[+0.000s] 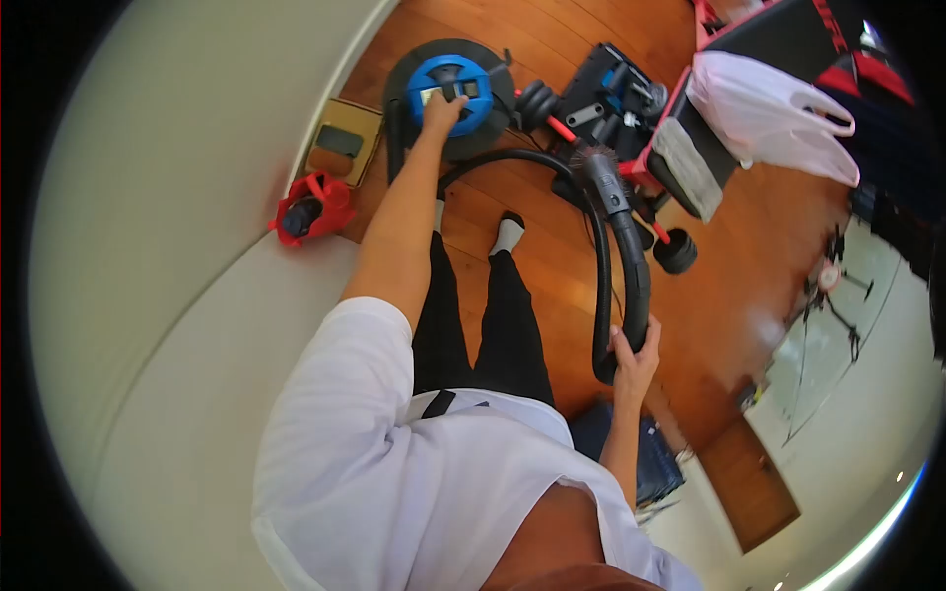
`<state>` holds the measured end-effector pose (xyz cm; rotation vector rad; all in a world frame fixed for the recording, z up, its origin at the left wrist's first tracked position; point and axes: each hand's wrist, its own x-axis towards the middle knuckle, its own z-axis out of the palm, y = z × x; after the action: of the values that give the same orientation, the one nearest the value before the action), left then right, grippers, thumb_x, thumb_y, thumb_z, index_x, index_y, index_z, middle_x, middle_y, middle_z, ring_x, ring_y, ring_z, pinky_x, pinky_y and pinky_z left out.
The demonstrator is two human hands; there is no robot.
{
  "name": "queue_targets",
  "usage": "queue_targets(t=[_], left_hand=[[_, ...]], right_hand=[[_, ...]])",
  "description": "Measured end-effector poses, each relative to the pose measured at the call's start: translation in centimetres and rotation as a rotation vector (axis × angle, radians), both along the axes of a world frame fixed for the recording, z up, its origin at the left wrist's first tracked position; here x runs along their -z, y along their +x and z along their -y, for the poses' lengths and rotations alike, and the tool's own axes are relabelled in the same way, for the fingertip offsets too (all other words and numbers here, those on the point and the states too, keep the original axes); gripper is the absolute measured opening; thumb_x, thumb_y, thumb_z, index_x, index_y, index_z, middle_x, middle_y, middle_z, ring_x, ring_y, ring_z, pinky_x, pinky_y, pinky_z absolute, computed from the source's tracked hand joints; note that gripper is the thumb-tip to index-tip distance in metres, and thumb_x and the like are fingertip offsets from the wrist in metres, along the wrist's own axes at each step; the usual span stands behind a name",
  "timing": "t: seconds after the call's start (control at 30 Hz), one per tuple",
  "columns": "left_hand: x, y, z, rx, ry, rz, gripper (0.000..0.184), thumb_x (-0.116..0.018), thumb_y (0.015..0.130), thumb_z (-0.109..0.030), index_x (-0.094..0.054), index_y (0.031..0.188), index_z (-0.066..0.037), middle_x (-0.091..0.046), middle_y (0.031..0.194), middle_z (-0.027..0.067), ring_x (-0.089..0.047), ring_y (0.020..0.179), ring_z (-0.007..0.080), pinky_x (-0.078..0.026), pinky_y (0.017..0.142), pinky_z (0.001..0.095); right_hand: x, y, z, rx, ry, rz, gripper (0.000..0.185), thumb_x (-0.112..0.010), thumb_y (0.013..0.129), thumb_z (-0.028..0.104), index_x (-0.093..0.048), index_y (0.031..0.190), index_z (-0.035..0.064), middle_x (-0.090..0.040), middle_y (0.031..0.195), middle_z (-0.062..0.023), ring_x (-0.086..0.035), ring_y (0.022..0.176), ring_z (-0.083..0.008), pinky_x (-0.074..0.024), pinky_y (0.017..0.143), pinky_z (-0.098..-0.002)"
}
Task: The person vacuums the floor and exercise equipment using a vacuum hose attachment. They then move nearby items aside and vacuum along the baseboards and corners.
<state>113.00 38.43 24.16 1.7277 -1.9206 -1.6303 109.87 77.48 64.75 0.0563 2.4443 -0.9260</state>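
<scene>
My left hand [445,112] reaches down to the blue top of a round vacuum cleaner [422,77] on the wooden floor. Its fingers are closed at the top handle, partly hidden from above. A black hose [514,154] runs from the machine and loops back toward me. My right hand [637,357] is wrapped around the curved black tube [632,258] at the hose's end. A grey brush head [603,179] with dark bristles sits at the far end of that tube, pointing away from me.
A red bag [313,209] and a shallow box [371,133] stand by the wall at left. Right of the vacuum lie an open black case [609,94] and dumbbells [675,252]. A bench holds a grey cloth [687,165] and a white plastic bag [764,103].
</scene>
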Motion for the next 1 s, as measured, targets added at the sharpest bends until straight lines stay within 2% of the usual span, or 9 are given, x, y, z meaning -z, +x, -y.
queue_targets(t=[0.1,0.23,0.37,0.47,0.57,0.7,0.8,0.93,1.0], left_hand=[[-0.1,-2.2,0.3,-0.053,-0.097,0.202,0.070,-0.076,0.076,-0.037,-0.050,0.123,0.008,-0.062,0.115,0.0316,-0.061,0.109,0.0427,-0.046,0.096,0.0430],[1.7,-2.1,1.0,-0.114,-0.022,0.170,0.065,-0.078,0.075,-0.029,-0.051,0.123,0.007,-0.062,0.116,0.0293,-0.061,0.110,0.0403,-0.047,0.096,0.0413],[4.0,-2.3,2.5,-0.061,0.073,0.191,0.062,-0.079,0.075,-0.023,-0.054,0.123,0.007,-0.061,0.121,0.0272,-0.061,0.114,0.0372,-0.048,0.096,0.0403],[0.8,-2.9,1.2,-0.167,0.018,0.243,0.059,-0.076,0.078,-0.020,-0.054,0.125,0.007,-0.061,0.123,0.0262,-0.060,0.115,0.0368,-0.048,0.097,0.0404],[1.7,-2.8,1.3,-0.203,-0.041,0.200,0.052,-0.075,0.078,-0.021,-0.059,0.119,0.008,-0.062,0.120,0.0265,-0.061,0.113,0.0368,-0.049,0.095,0.0402],[4.7,-1.4,2.3,-0.134,0.135,0.165,0.043,-0.074,0.075,-0.020,-0.065,0.103,0.011,-0.067,0.106,0.0249,-0.066,0.095,0.0360,-0.050,0.082,0.0417],[4.9,0.1,-0.7,-0.172,0.070,0.119,0.028,-0.068,0.090,-0.027,-0.066,0.098,-0.001,-0.063,0.089,0.0127,-0.054,0.068,0.0219,-0.043,0.056,0.0370],[2.6,3.1,-6.2,-0.143,0.036,0.249,0.030,-0.066,0.091,-0.030,-0.061,0.104,-0.003,-0.062,0.100,0.0123,-0.057,0.079,0.0244,-0.046,0.056,0.0363],[1.4,5.3,-9.3,-0.166,0.074,0.209,0.039,-0.070,0.083,-0.022,-0.058,0.107,0.006,-0.064,0.092,0.0157,-0.060,0.072,0.0256,-0.046,0.052,0.0373]], right_hand=[[-1.7,2.8,0.0,0.103,0.047,-0.038,0.043,-0.072,0.084,0.013,-0.055,0.121,0.0013,-0.061,0.087,-0.0056,-0.056,0.070,-0.0118,-0.0462,0.066,-0.0257],[-6.3,3.9,0.0,0.223,0.074,-0.103,0.043,-0.073,0.083,0.007,-0.055,0.121,0.0009,-0.060,0.094,-0.0060,-0.056,0.075,-0.0094,-0.0463,0.069,-0.0230],[-10.2,3.9,-2.0,0.338,-0.086,-0.221,0.042,-0.068,0.086,0.003,-0.051,0.125,0.0022,-0.056,0.088,-0.0036,-0.055,0.071,-0.0101,-0.0474,0.066,-0.0232],[-11.1,4.7,-4.2,0.368,-0.009,-0.271,0.040,-0.065,0.088,0.002,-0.050,0.124,0.0014,-0.055,0.086,-0.0038,-0.054,0.068,-0.0095,-0.0463,0.065,-0.0221],[-10.2,6.2,-7.6,0.390,0.041,-0.255,0.038,-0.064,0.089,0.003,-0.051,0.125,0.0014,-0.055,0.085,-0.0034,-0.054,0.067,-0.0087,-0.0452,0.064,-0.0213],[-7.9,8.1,-11.9,0.459,0.047,-0.162,0.038,-0.065,0.088,0.003,-0.052,0.123,0.0016,-0.056,0.085,-0.0027,-0.054,0.066,-0.0080,-0.0446,0.063,-0.0210],[-5.9,9.3,-15.6,0.457,0.016,-0.115,0.037,-0.067,0.087,0.004,-0.054,0.122,0.0012,-0.058,0.085,-0.0027,-0.054,0.066,-0.0078,-0.0446,0.062,-0.0211],[-3.6,10.6,-21.3,0.431,-0.011,-0.081,0.039,-0.069,0.087,0.006,-0.054,0.122,0.0009,-0.059,0.085,-0.0032,-0.055,0.067,-0.0077,-0.0458,0.062,-0.0220],[-2.5,10.9,-24.5,0.412,-0.022,-0.061,0.039,-0.069,0.087,0.007,-0.054,0.122,0.0010,-0.059,0.085,-0.0031,-0.054,0.067,-0.0076,-0.0461,0.062,-0.0221]])
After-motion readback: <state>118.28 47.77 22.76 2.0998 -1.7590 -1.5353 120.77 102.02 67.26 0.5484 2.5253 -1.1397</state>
